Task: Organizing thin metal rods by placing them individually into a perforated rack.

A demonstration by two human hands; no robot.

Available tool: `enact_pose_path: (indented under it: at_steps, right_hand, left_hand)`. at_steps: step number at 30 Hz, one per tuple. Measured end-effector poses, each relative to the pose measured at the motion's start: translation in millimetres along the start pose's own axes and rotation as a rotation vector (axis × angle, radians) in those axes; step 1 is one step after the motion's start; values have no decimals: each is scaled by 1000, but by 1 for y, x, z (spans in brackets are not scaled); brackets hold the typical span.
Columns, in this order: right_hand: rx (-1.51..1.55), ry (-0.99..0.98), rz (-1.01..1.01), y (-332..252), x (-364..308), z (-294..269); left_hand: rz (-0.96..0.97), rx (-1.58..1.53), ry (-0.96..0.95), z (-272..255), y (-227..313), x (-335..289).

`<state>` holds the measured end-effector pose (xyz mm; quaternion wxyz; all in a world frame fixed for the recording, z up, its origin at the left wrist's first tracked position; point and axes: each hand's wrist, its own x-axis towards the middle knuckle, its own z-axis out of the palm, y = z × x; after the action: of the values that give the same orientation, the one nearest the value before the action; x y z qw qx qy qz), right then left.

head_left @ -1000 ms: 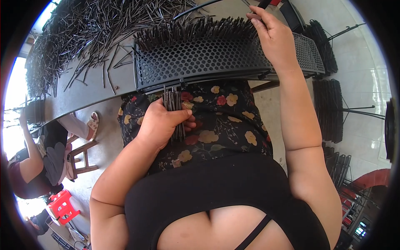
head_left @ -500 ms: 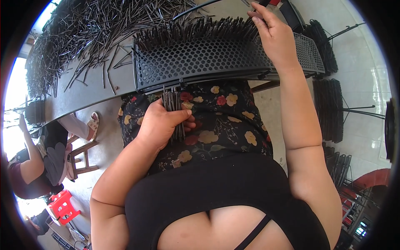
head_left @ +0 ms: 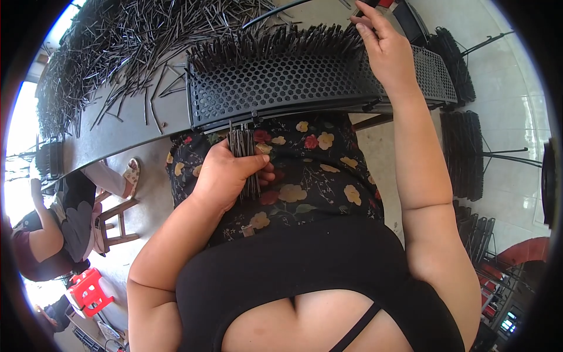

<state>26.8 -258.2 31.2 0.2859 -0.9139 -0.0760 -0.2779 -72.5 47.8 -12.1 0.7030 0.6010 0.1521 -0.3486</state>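
Observation:
My left hand point(head_left: 226, 173) is closed around a bundle of thin dark metal strips point(head_left: 241, 144), held upright over my flowered lap. The thumb lies across the strips. In front of me a black perforated metal rack point(head_left: 275, 88) slants on the table edge, with a dense row of similar dark strips point(head_left: 275, 47) standing along its far side. Beyond the right part of that row, my right hand point(head_left: 386, 50) is raised with its fingers bent together. Whatever its fingertips may hold is too small and dark to make out.
A large heap of loose dark strips point(head_left: 135, 35) covers the grey table point(head_left: 126, 132) at the far left. Bundles of dark pieces point(head_left: 460, 155) hang on metal arms at the right. Another person point(head_left: 44, 234) sits at left near a wooden stool point(head_left: 120, 223) and a red plastic stool point(head_left: 89, 292).
My right hand has shifted very slightly, its fingertips a touch higher. My left hand and its bundle stay put. The person at left has moved an arm a little.

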Motion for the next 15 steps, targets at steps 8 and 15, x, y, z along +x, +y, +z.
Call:
enact_pose_path:
  at_steps: [8,15]
  right_hand:
    - [30,46,-4,3,-2,2]
    - [83,61,20,14,-4,5]
  left_hand:
    - [19,2,13,2,-1,1]
    - [16,0,15,2,-1,1]
